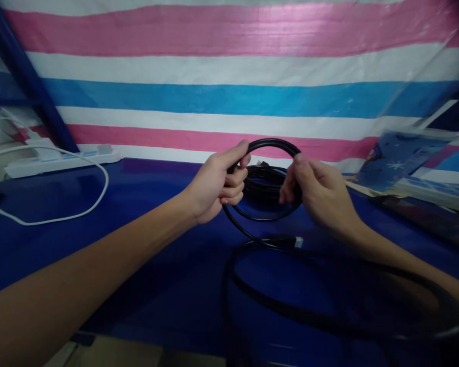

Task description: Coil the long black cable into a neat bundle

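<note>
A black cable (273, 142) arches in a loop between my two hands, above the blue table. My left hand (224, 178) is closed round the left side of the loop, thumb on top. On the right side, my right hand (315, 186) pinches the same cable between thumb and fingers. Behind the loop lies a coil of black cable (265, 186), partly covered by my fingers. A cable plug (290, 241) with a light metal tip rests on the table below my hands. More black cable sweeps in wide, blurred curves toward the lower right, passing near my right forearm.
A white power strip (65, 160) with a plugged-in adapter stands at the back left, and a white cord (103, 188) curves over the blue table (149, 255). Books or packets (398, 158) and a dark flat object (424, 219) lie at right. A striped sheet (214, 66) hangs behind.
</note>
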A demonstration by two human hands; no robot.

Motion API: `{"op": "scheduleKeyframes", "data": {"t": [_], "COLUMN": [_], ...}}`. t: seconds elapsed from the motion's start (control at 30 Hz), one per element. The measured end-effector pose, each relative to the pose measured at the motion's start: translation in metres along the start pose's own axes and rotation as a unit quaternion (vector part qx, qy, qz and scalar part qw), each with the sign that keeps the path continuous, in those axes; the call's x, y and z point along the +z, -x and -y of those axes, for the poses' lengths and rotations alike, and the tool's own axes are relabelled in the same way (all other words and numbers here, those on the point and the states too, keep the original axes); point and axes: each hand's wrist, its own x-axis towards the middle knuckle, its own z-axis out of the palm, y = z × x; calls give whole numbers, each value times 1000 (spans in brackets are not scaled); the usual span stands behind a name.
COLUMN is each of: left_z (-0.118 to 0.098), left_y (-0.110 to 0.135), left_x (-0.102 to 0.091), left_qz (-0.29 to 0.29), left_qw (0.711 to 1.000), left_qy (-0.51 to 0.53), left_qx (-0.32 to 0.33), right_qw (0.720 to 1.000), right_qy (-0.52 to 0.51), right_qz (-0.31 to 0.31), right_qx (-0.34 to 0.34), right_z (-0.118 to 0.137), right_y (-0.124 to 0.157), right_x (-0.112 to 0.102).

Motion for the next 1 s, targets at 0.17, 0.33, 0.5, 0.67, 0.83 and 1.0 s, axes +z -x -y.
{"op": "scheduleKeyframes", "data": {"t": [0.17, 0.33, 0.5, 0.67, 0.83, 1.0], "left_z": [-7, -10, -3, 23, 31, 16], "left_y": [3, 3, -4, -9, -3, -1], "left_x": [-1, -2, -7, 3, 18, 15], "left_qz": [64, -24, -80, -49, 17, -62], "left_qw": [979, 957, 968, 994, 969, 967], "left_qy": [-190, -238, -93, 90, 247, 246], "left_qx": [32, 164, 219, 33, -27, -7], "right_qw": [980, 971, 960, 938, 923, 904], "right_qy": [-87, -165, -259, -308, -354, -403], "right_qz": [137, 94, -79, -148, -134, -58], "right_qx": [115, 148, 74, 67, 71, 130], "right_z": [20, 47, 70, 70, 47, 36], "right_y": [-1, -6, -25, -34, -26, -11], "right_x": [2, 14, 13, 15, 27, 44]}}
